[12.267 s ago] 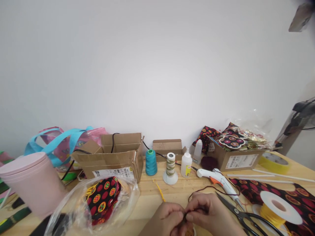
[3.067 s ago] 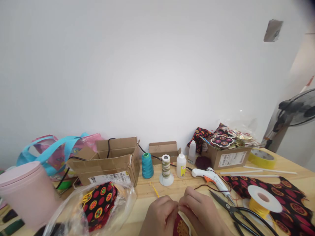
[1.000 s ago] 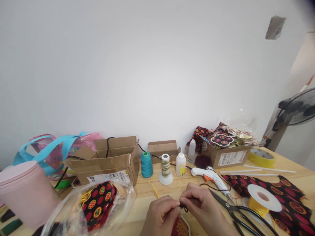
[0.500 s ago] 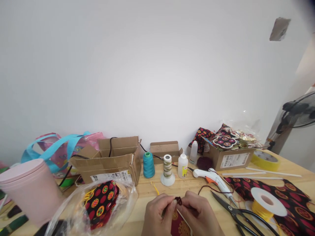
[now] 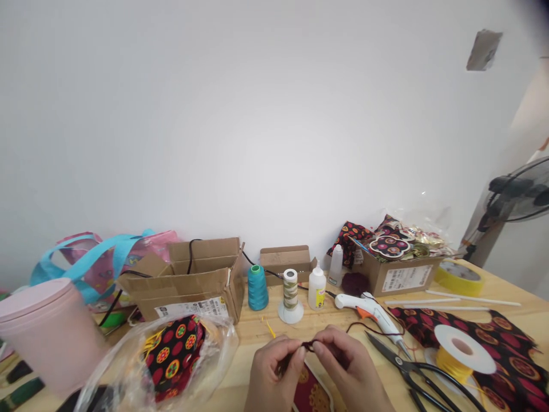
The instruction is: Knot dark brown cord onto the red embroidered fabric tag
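Note:
A dark red cord (image 5: pixel 308 346) is pinched between the fingertips of my left hand (image 5: pixel 277 372) and my right hand (image 5: pixel 349 366), stretched across a short gap. Below the cord, between both hands, shows a dark red piece with a gold pattern and a pale edge (image 5: pixel 315 392); its lower part is cut off by the frame. More dark red cord runs from behind my right hand toward the white glue gun (image 5: pixel 372 313). Black scissors (image 5: pixel 412 369) lie just right of my right hand.
A clear bag with patterned fabric (image 5: pixel 175 357) and a pink tumbler (image 5: pixel 49 337) stand left. Behind are an open cardboard box (image 5: pixel 189 292), a teal thread cone (image 5: pixel 258 289) and a glue bottle (image 5: pixel 317 289). Right are a yellow cord spool (image 5: pixel 463 349) and patterned cloth (image 5: pixel 510 355).
My fingertips have moved slightly apart, and the bunched dark red cord is now drawn into a line between them. The view has shifted a little.

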`<state>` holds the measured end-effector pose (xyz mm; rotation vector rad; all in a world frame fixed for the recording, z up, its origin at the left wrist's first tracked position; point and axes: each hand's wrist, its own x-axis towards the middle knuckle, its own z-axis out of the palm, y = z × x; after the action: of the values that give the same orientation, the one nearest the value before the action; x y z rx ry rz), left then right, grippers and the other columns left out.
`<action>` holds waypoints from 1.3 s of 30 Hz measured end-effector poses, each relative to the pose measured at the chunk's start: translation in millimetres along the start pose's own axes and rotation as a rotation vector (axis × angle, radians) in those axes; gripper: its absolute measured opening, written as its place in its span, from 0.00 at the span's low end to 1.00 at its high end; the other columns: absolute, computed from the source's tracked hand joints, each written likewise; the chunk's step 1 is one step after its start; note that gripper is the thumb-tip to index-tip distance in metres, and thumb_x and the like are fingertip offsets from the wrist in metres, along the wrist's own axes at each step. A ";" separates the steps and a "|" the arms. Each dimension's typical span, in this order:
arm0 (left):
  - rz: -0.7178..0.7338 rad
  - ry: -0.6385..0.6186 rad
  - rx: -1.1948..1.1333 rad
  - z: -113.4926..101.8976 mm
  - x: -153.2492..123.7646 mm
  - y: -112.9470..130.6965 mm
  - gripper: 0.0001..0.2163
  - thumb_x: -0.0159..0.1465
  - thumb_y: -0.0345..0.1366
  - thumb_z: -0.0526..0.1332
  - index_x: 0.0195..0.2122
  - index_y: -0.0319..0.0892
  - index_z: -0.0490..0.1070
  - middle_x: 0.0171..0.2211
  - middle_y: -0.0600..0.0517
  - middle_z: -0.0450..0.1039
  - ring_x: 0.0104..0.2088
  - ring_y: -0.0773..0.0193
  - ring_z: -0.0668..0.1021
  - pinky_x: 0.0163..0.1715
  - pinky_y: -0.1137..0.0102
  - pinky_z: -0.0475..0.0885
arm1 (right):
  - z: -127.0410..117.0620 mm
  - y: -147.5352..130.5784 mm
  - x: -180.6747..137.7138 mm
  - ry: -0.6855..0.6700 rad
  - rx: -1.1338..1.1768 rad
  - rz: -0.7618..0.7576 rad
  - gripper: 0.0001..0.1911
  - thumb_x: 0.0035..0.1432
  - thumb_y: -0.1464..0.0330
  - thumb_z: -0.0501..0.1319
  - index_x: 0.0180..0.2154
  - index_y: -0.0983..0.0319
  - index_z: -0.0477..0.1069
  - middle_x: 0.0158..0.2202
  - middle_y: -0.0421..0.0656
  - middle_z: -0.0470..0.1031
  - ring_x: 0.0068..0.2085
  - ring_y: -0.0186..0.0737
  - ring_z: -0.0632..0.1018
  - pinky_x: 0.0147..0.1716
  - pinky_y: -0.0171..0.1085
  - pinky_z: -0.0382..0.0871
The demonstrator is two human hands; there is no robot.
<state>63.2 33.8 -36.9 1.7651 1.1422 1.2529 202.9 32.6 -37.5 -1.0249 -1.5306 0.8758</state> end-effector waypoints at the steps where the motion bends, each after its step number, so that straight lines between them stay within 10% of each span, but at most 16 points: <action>1: -0.006 -0.011 -0.002 0.2 -0.2 0.5 0.11 0.57 0.37 0.55 0.27 0.37 0.73 0.22 0.49 0.69 0.25 0.64 0.72 0.25 0.74 0.67 | -2.1 -1.6 0.7 0.009 -0.057 -0.031 0.14 0.53 0.61 0.55 0.23 0.64 0.68 0.21 0.40 0.64 0.24 0.35 0.67 0.22 0.31 0.60; 27: -0.435 -0.133 -0.587 8.5 3.5 -5.5 0.15 0.47 0.45 0.63 0.17 0.36 0.67 0.10 0.59 0.60 0.12 0.76 0.57 0.14 0.77 0.50 | -9.4 -12.7 7.9 -0.124 -0.084 0.051 0.15 0.51 0.61 0.56 0.23 0.65 0.74 0.22 0.43 0.69 0.26 0.38 0.71 0.25 0.34 0.64; 39: -0.213 -0.054 -0.366 7.4 -0.7 -4.9 0.08 0.53 0.36 0.60 0.31 0.38 0.72 0.22 0.55 0.67 0.23 0.69 0.69 0.24 0.76 0.64 | -12.0 -14.3 6.7 -0.039 -0.143 -0.099 0.09 0.52 0.67 0.57 0.26 0.63 0.73 0.21 0.40 0.64 0.24 0.36 0.68 0.23 0.31 0.61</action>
<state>68.8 34.7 -43.8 1.3615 0.9699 1.1904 211.7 33.9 -19.8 -1.0301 -1.6817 0.7294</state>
